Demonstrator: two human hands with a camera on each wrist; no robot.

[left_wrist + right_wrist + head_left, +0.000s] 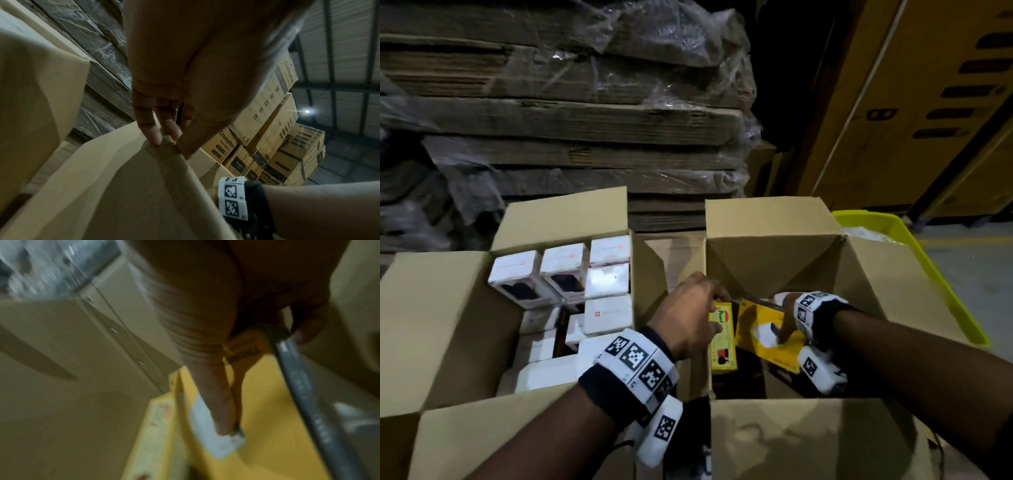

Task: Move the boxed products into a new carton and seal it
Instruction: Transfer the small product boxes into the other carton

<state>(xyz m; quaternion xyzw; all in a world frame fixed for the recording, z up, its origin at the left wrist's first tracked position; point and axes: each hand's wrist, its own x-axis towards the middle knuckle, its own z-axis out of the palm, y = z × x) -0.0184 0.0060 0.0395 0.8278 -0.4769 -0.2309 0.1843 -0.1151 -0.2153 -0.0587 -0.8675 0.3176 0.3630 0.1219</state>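
Note:
The new carton (767, 222) stands open at the right, with two yellow product boxes inside. One yellow box marked Pearl (724, 346) stands on edge against the carton's left wall. My left hand (697, 308) is right beside it, and its fingertips (156, 138) and thumb pinch the edge of the carton's left flap (123, 178). My right hand (787, 318) grips a second yellow box (763, 342), which is tilted. Its index finger (216, 402) lies along the box face onto a white label (218, 443). The carton's floor is in shadow.
The carton on the left (431, 308) holds several white product boxes (606, 281). A lime-green bin (876, 219) sits behind the right flap. Plastic-wrapped flat cardboard (568, 120) is stacked behind. Tall printed cartons (928, 102) rise at the right, also stacked high (267, 129).

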